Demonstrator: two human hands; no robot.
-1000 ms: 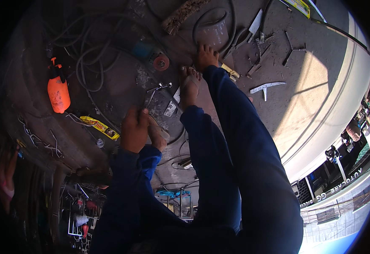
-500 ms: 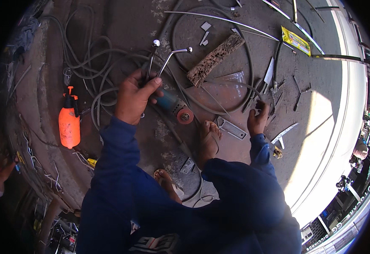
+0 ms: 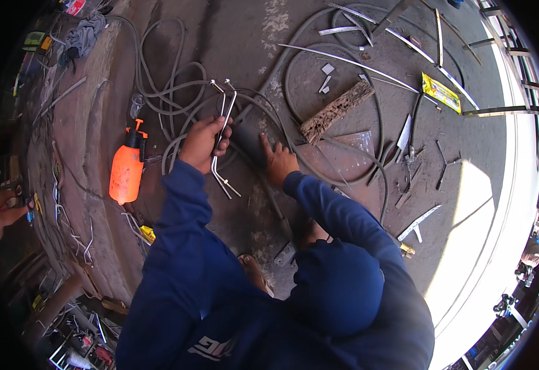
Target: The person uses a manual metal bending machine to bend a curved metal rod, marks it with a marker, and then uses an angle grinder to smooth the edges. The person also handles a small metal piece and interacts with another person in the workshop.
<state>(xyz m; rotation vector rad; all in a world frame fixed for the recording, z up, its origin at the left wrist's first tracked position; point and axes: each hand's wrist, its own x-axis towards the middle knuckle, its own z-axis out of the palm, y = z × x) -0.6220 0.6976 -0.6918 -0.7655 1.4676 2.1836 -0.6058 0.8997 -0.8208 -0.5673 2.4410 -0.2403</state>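
My left hand (image 3: pixel 203 146) is closed around two thin, shiny bent metal rods (image 3: pixel 227 111). Their small knobbed ends point away from me, and their straight ends come out below the fist. My right hand (image 3: pixel 280 163) reaches in close by, fingers apart and index finger stretched forward, with nothing visible in it. Between the hands, low over the floor, shows a dark rounded body (image 3: pixel 248 140), its details lost in shadow. Whether my right fingertips touch it, I cannot tell. The red-disc grinder seen earlier is not recognisable now.
An orange spray bottle (image 3: pixel 126 169) stands left. Looped hoses (image 3: pixel 180 92) cross the floor. Right of my hands lie a rough wood block (image 3: pixel 337 113), a metal plate (image 3: pixel 349 151), a knife (image 3: pixel 404 132), a curved white-bladed tool (image 3: pixel 418 223), a yellow packet (image 3: pixel 441 94) and long metal strips (image 3: pixel 355 63).
My right hand has swung left, from beside the plate to near my left hand. My left hand still grips the rods, which now lie closer together. The view has shifted.
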